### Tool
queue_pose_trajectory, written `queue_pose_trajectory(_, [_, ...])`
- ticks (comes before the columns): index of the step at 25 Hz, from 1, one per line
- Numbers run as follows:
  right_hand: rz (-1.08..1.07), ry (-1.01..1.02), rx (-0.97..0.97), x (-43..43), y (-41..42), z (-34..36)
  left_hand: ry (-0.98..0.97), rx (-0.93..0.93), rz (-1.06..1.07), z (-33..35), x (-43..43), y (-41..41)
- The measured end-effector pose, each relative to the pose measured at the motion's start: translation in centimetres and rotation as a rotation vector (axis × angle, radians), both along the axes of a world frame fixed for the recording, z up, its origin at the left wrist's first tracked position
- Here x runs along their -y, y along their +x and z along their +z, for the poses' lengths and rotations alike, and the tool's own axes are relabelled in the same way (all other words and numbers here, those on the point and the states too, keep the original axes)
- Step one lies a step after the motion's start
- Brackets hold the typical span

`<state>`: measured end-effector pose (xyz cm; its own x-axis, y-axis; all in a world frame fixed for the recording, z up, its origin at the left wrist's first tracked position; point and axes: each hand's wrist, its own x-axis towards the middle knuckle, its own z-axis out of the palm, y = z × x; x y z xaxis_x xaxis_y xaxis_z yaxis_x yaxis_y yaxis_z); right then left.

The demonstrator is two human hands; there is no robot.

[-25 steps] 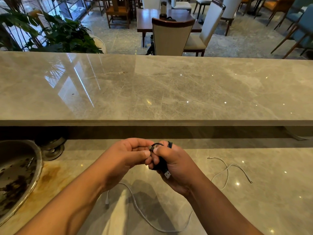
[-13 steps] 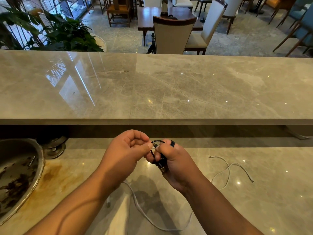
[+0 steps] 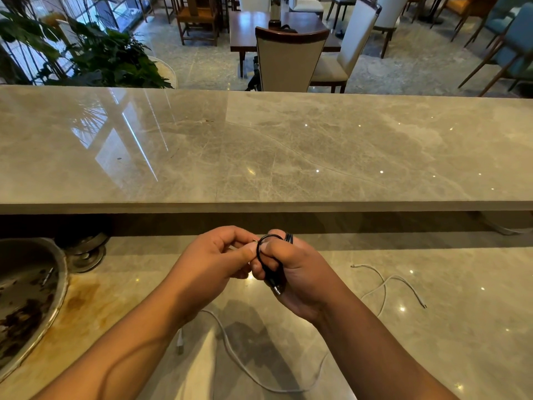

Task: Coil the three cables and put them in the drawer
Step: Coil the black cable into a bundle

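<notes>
Head view, the only one I have: I am looking down at a lower marble table (image 3: 432, 356) with a raised marble ledge (image 3: 259, 145) running across just behind it. I take the black cable (image 3: 269, 265) as my landmark, since it sits in the middle of the picture. It is bunched into small loops, with one loop standing up above the knuckles and a plug end poking out below. My right hand (image 3: 297, 280) is clenched around that bundle, the fingers curled over the loops. My left hand (image 3: 213, 265) is touching it from the left, thumb and forefinger pinched on something small at the top of the loop; it looks like the cable's free end, though I cannot tell for sure.

To the right of the black cable, well apart from it, a thin white cable (image 3: 385, 287) lies loose and uncoiled on the table, both of its ends visible. Below the black cable, nearer to me, a second white cable (image 3: 230, 345) runs in a long slack curve under my forearms, its plug lying left of the curve.

Far to the left of the black cable, a round metal basin (image 3: 62, 284) is set into the table, stained and with dark debris inside. Beyond the ledge, behind the black cable, I see a potted plant (image 3: 109, 59) and dining chairs around a wooden dining table (image 3: 245, 27).
</notes>
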<state>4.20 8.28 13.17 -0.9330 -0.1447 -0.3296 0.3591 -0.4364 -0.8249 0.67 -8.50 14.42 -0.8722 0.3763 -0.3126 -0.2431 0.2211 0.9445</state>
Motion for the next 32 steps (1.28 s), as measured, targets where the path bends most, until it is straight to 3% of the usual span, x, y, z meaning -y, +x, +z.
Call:
queue_pose_trajectory(5, [-0.039,0.094,0.009,0.1,0.3,-0.7,0.005,-0.098,0.247,-0.8,-0.1,0.1])
queue_pose_trajectory(12, [-0.043,0.267,0.062,0.4,1.0,-1.6,-0.08,-0.223,0.406,-1.2,-0.1,0.6])
queue_pose_trajectory(20, [-0.012,0.325,0.107,0.5,1.4,-1.8,-0.278,-0.432,0.351,-0.2,-0.1,1.4])
queue_pose_trajectory(25, [0.219,0.306,0.049,-0.9,1.8,-1.2,-0.296,-0.335,0.392,-0.9,0.6,0.3])
queue_pose_trajectory(28, [0.143,0.274,0.031,-2.3,2.0,-1.3,-0.229,-0.244,0.518,-1.2,1.3,-0.5])
queue_pose_trajectory(32, [-0.046,0.311,0.061,-2.7,2.0,-2.4,-0.193,-0.245,0.529,-1.0,1.2,-0.1])
